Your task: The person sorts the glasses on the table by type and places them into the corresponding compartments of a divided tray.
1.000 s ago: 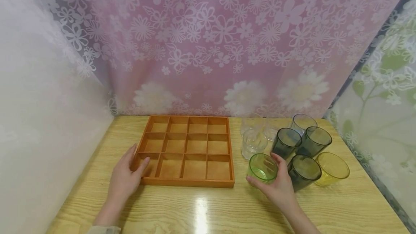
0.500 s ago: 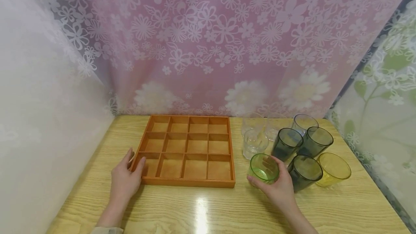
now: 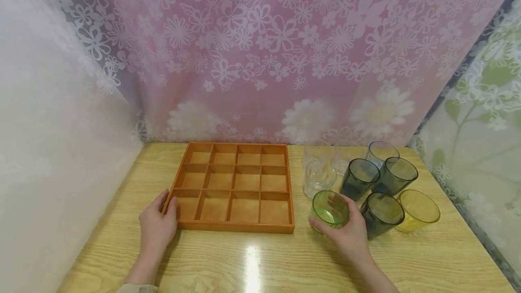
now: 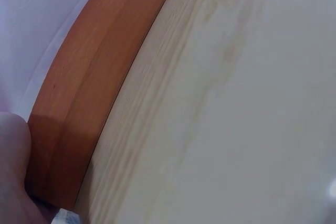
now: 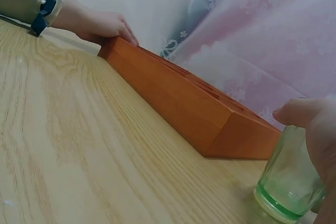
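Observation:
A wooden tray (image 3: 236, 228) split into several square compartments lies on the table. My left hand (image 3: 158, 226) grips its front left corner, thumb over the rim and fingers along the outer side. In the left wrist view only part of that hand (image 4: 13, 166) shows against the orange-brown tray wall (image 4: 89, 87). Right of the tray, my right hand (image 3: 351, 234) holds a green glass (image 3: 327, 214) upright, thumb on the near side and fingers around the right. In the right wrist view the glass's thick green base (image 5: 281, 203) is on or just above the table; I cannot tell which.
Dark grey glasses (image 3: 382, 214) and a yellow glass (image 3: 417, 214) stand right of my right hand. Clear glasses (image 3: 319, 180) and a bluish clear one (image 3: 382, 153) are behind. A pink floral curtain (image 3: 244, 58) closes the back. Bare wood table (image 3: 211, 261) lies in front.
My left hand has drawn back toward the tray's front left corner, its thumb moving from over a compartment onto the rim. The right hand and green glass have barely moved.

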Available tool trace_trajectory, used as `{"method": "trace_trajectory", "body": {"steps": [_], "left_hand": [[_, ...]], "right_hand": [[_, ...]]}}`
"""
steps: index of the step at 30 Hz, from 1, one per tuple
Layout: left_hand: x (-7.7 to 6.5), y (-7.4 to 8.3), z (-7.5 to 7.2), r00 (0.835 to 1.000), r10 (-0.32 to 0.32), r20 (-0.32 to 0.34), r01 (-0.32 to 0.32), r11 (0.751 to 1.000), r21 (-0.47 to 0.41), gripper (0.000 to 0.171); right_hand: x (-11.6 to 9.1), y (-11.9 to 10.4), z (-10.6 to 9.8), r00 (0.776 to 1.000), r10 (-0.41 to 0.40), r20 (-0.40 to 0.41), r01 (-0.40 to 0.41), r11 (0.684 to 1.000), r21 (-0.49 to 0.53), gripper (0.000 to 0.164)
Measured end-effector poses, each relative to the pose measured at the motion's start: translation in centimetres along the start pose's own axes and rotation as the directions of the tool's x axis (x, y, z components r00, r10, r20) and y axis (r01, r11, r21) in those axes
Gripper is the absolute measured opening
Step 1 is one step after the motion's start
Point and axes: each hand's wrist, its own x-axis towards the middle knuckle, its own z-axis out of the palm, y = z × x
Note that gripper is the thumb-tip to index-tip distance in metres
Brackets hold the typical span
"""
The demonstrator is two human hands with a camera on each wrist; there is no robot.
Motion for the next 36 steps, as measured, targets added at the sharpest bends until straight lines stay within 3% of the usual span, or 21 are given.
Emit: {"method": "trace_trajectory", "body": {"steps": [7, 16, 25, 36], "left_hand": [[-0.1, 0.3, 0.1, 1.000, -0.015, -0.021, 0.014, 0.999, -0.031, 0.038], [-0.1, 0.2, 0.2, 0.999, -0.026, -0.040, 0.024, 0.999, -0.042, 0.036], [-0.1, 0.2, 0.4, 0.999, -0.033, -0.038, 0.031, 0.999, -0.042, 0.036], [-0.1, 0.3, 0.3, 0.997, -0.035, -0.067, 0.031, 0.998, -0.055, 0.032]], "right_hand": [[0.3, -0.7, 0.0, 0.998, -0.061, -0.001, 0.061, 0.995, 0.079, 0.089], [0.5, -2.6, -0.3, 0.991, -0.133, 0.026, 0.130, 0.986, 0.101, 0.085], [0.9, -5.4, -0.5, 0.972, -0.223, 0.075, 0.210, 0.967, 0.145, 0.083], [2.5, -8.1, 0.5, 0.947, -0.280, 0.156, 0.247, 0.948, 0.202, 0.083]]}}
